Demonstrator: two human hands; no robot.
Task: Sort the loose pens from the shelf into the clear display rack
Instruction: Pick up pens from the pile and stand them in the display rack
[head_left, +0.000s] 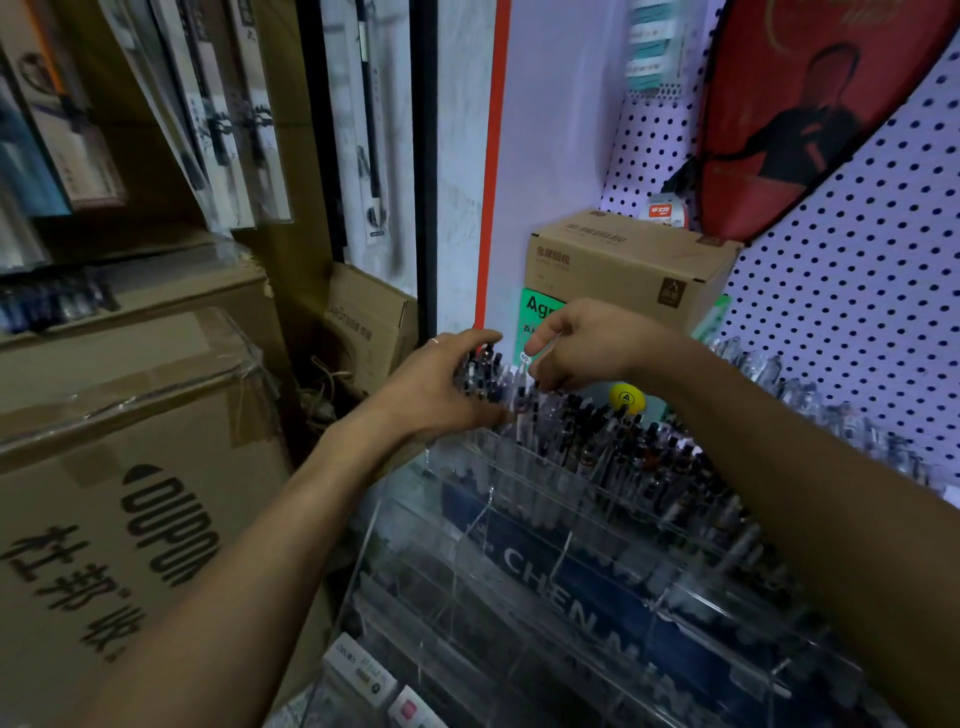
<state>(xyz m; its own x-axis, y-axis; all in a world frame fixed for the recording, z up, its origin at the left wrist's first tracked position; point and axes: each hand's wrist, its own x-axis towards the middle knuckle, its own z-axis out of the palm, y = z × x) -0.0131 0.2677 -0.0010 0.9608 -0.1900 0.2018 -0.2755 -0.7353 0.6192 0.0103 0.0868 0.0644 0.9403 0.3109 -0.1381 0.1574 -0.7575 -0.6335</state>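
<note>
The clear display rack (524, 587) stands in front of me, tiered, with a blue lettered strip inside. Its top row holds several upright pens (613, 441) with dark caps. My left hand (441, 384) curls round a bundle of pens (480, 371) at the rack's upper left corner. My right hand (587, 345) hovers just right of that bundle, with thumb and fingers bent down among the pen tops; whether they pinch a pen is hidden. Both forearms reach in from below.
Taped cardboard boxes (119, 467) stack at the left. A smaller brown box (628, 265) sits behind the rack by a yellow ball (627, 399). A pegboard wall (857, 291) with a red racket cover (795, 109) is on the right. Packaged items lie at the bottom (363, 670).
</note>
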